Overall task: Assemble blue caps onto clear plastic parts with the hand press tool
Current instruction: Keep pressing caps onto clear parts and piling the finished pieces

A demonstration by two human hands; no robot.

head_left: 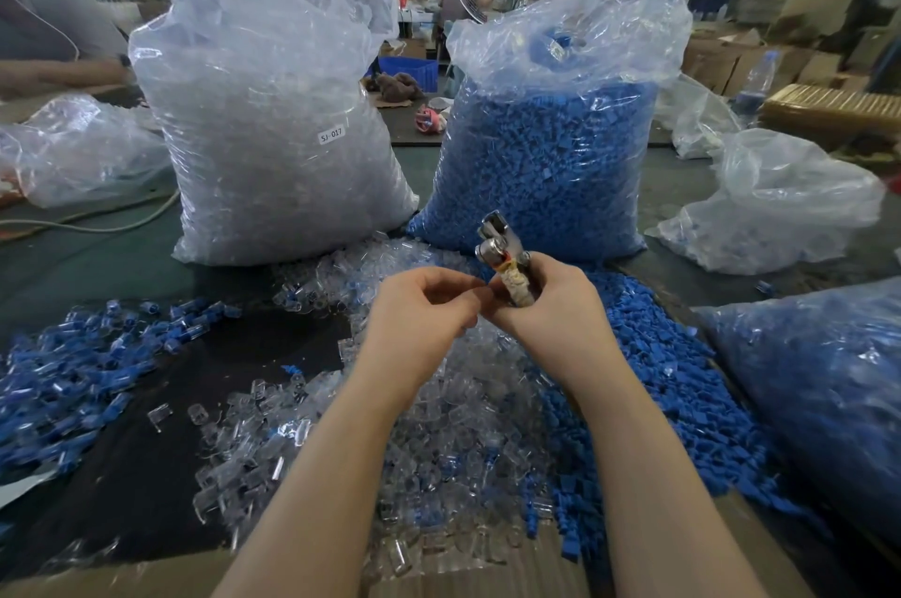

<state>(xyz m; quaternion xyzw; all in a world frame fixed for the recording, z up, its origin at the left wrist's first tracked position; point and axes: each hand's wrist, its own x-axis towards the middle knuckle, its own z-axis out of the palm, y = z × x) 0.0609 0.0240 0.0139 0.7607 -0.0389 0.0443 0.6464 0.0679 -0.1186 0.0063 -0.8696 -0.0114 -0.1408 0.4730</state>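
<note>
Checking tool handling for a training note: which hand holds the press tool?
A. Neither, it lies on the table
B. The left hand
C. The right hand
C: the right hand grips the press tool by its wrapped handle, metal head pointing up; the left hand is beside it.

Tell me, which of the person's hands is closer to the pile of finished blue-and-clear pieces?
Left. The left hand hovers just right of the finished pile; the right hand, gripping the press tool, is farther right.
</note>
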